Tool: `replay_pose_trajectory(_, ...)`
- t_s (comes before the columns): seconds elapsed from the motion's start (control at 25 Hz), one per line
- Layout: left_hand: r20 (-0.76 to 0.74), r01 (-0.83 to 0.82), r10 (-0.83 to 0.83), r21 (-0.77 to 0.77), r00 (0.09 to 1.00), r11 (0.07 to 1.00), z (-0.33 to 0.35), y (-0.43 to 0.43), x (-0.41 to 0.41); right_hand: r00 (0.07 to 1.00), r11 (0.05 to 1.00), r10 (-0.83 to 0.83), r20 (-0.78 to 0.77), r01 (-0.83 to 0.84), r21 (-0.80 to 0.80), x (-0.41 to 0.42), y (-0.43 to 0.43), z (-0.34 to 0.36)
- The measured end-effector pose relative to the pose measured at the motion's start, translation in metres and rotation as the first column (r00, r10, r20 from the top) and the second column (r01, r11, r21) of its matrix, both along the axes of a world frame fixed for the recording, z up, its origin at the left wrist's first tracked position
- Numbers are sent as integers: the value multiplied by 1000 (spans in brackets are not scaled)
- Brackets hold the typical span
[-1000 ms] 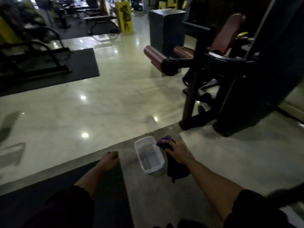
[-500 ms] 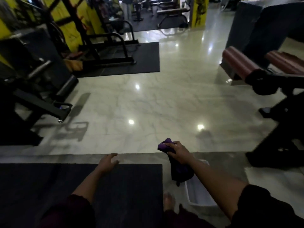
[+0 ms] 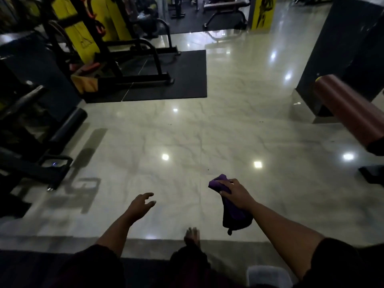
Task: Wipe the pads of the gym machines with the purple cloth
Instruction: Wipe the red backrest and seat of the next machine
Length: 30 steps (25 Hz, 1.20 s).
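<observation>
My right hand [image 3: 234, 193] is closed around the purple cloth [image 3: 232, 213], which hangs down below the fist over the marble floor. My left hand [image 3: 141, 204] hovers beside it at lower centre, empty, fingers spread. A maroon roller pad [image 3: 349, 113] of a gym machine juts in from the right edge, well above and right of the cloth. A black roller pad [image 3: 68, 127] belongs to the dark machine on the left.
A white plastic tub [image 3: 268, 275] sits at the bottom edge by my right arm. My bare foot [image 3: 192, 238] is at the floor step. A black mat [image 3: 166, 80] with a rack lies at the back, and a dark pillar [image 3: 340, 48] stands right.
The view has swung left and up from the maroon machine and the tub. Both hands have lifted off the mat edge; the cloth stays in my right hand.
</observation>
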<state>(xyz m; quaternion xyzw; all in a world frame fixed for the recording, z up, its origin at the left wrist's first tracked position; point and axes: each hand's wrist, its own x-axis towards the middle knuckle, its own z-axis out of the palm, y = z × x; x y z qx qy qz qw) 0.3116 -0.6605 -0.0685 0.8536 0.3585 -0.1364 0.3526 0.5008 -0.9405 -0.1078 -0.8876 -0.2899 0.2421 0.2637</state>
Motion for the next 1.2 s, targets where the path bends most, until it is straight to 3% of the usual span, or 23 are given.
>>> replay_pose_trajectory(0.2, 20, 96, -95, -57, 995, 994, -8, 69, 176, 978, 978, -206, -19, 204, -49, 145, 31, -4)
replay_pose_trajectory(0.36, -17, 298, -299, -29, 954, 954, -5, 105, 334, 917, 917, -399, -29, 398, -38, 242, 33, 13)
replay_pose_trajectory(0.64, 51, 560, -559, -4, 827, 828, 3, 72, 622, 782, 782, -624, -12, 623, -17, 410, -10, 8)
replay_pose_trajectory(0.96, 139, 611, -601, -43, 787, 790, 22, 21, 891, 763, 762, -647, -5, 646, -44, 666, -28, 20)
replay_pose_trajectory(1.2, 116, 677, -668, -61, 735, 734, -1, 4, 1079, 745, 745, -667, 5, 667, -29, 846, -33, 30)
